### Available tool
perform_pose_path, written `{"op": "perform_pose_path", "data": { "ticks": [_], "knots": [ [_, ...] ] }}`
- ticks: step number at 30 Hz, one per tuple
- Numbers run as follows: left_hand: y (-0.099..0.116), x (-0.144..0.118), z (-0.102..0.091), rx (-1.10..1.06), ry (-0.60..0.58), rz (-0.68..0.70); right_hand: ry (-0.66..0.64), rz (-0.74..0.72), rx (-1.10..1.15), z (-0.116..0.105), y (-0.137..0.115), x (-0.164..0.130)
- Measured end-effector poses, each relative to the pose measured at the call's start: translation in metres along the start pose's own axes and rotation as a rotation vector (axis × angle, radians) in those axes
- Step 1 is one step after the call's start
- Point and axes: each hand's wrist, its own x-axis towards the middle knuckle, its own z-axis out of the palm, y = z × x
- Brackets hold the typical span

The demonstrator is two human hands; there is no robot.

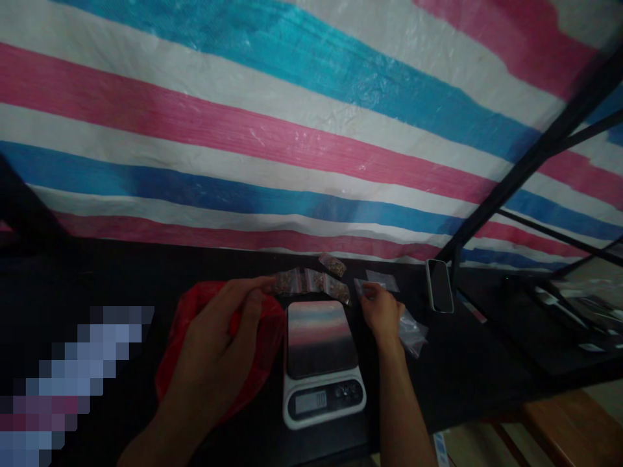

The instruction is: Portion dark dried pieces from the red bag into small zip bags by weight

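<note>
Resting on a red plastic bag (214, 363) at lower centre-left of the frame, my left hand (219, 337) has its fingers loosely curled, with thumb and forefinger reaching up to pinch the left end of a row of small clear packets (311, 282) filled with brown bits. That row lies just above the scale, running from centre toward the right, and one more filled packet (332, 264) sits slightly higher, near the wall. My right hand (382, 311), right of centre, has fingertips pressed together on a small empty clear bag (367, 287); more empty clear bags (413, 331) lie under and beside its wrist. Between my hands stands a digital kitchen scale (321, 363), its glossy platform bare, its display facing me at the bottom. Everything sits on a black table (121, 272). A phone (439, 285) lies farther right. A pink, blue and white striped tarp (292, 117) fills the upper frame.
</note>
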Motion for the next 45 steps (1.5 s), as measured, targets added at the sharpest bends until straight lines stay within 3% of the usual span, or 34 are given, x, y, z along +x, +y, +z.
{"op": "perform_pose_path", "data": {
  "ticks": [5, 7, 9, 11, 15, 22, 29, 32, 36, 41, 45],
  "knots": [
    [0.007, -0.007, 0.009, -0.116, -0.112, -0.046, -0.077, -0.077, 0.256, -0.022, -0.023, -0.022],
    [0.009, -0.012, 0.015, -0.213, -0.184, -0.143, -0.201, -0.218, 0.530, -0.028, -0.040, -0.041],
    [0.010, -0.017, 0.022, -0.322, -0.262, -0.243, -0.346, -0.345, 0.625, -0.032, -0.059, -0.061],
    [0.009, -0.021, 0.025, -0.420, -0.258, -0.264, -0.431, -0.433, 0.646, -0.033, -0.075, -0.077],
    [0.003, -0.023, 0.021, -0.489, -0.216, -0.254, -0.472, -0.526, 0.642, -0.032, -0.094, -0.092],
    [-0.010, -0.027, 0.004, -0.593, -0.206, -0.288, -0.633, -0.561, 0.637, -0.023, -0.103, -0.097],
    [-0.015, -0.019, -0.002, -0.806, -0.238, -0.292, -0.623, -0.560, 0.675, -0.018, -0.108, -0.097],
    [-0.015, -0.018, -0.010, -0.738, -0.236, -0.278, -0.540, -0.579, 0.655, -0.017, -0.112, -0.094],
    [-0.014, -0.023, -0.019, -0.398, -0.200, -0.183, -0.386, -0.558, 0.657, -0.014, -0.121, -0.093],
    [-0.016, -0.034, -0.019, -0.103, -0.014, 0.131, -0.426, -0.584, 0.658, -0.016, -0.132, -0.098],
    [-0.021, -0.035, -0.019, 0.062, -0.115, 0.301, -0.470, -0.616, 0.673, -0.021, -0.137, -0.103]
  ]
}}
